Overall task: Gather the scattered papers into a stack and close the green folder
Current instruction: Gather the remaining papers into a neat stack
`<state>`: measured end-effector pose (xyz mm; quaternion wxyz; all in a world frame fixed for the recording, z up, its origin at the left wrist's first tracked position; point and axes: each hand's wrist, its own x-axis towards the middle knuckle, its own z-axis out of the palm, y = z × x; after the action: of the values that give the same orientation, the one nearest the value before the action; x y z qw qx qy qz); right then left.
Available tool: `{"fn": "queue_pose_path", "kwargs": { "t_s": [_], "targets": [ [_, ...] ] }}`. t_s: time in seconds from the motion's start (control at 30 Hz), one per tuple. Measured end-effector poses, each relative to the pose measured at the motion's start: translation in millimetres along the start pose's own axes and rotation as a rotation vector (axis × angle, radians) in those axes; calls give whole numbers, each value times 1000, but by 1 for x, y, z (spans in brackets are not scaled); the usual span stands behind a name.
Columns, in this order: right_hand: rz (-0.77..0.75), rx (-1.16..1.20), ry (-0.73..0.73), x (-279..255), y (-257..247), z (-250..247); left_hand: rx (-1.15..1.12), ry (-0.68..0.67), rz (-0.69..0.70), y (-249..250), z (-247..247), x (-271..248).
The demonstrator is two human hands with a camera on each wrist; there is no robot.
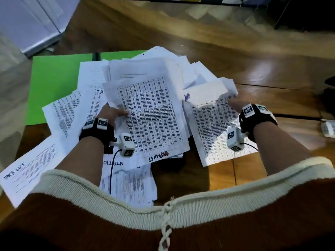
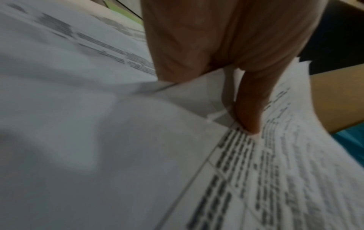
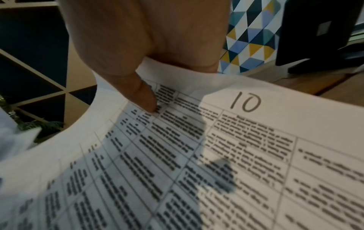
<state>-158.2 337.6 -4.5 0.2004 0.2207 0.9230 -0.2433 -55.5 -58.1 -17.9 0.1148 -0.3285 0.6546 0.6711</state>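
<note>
Wooden floor (image 1: 235, 57): green folder (image 1: 54, 84) open, papers (image 1: 148, 109) overlapping it.

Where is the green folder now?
In the head view the green folder lies open on the wooden floor, far left, beyond the left hand, its right part covered by scattered papers.

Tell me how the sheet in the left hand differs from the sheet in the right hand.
The left hand pinches a table sheet atop the central pile; the right hand holds its sheet off to the side, over bare wood. The right sheet bears a handwritten 10; the left sheet has handwriting at its near edge. Both are white printed tables.
</note>
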Motion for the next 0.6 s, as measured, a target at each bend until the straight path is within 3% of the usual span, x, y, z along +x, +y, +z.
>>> {"fn": "queue_pose_path", "kwargs": {
  "t_s": [0.23, 0.47, 0.6],
  "targets": [
    [-118, -284, -29, 98, -7, 26, 217, 120, -86, -10, 11, 42],
    [58, -320, 58, 57, -14, 19, 307, 131, -159, -30, -1, 67],
    [26, -278, -52, 73, -12, 20, 270, 87, -178, -29, 1, 65]
  ]
}}
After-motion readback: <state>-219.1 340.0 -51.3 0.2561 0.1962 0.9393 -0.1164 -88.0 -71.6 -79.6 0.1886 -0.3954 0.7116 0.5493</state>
